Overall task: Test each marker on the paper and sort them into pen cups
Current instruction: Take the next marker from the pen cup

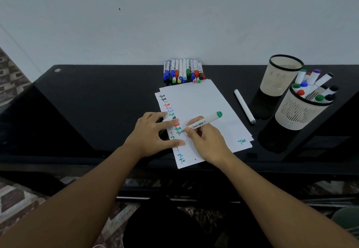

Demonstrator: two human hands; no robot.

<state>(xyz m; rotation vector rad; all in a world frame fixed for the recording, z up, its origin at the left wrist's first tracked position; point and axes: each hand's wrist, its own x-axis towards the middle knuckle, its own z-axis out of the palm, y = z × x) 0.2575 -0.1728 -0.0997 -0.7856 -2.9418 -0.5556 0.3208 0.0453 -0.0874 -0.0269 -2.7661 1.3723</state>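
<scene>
A green-capped marker (204, 122) is pinched in the right hand (206, 140), tip on the paper (204, 100) beside the spread left hand (153, 133); one cup (303, 109) is filled, a row of markers (182, 71) beyond the fingers remains untested.

Glossy black table (97, 102) against pale bare wall (174, 14), patterned floor (15, 199) beneath.

Dim, cool, even light; glossy reflections on the black desk (101, 111); wide-angle bending at the edges; mild softness.

"Test" repeated down paper (204, 100); "Smooth" on marker (206, 121)
</scene>
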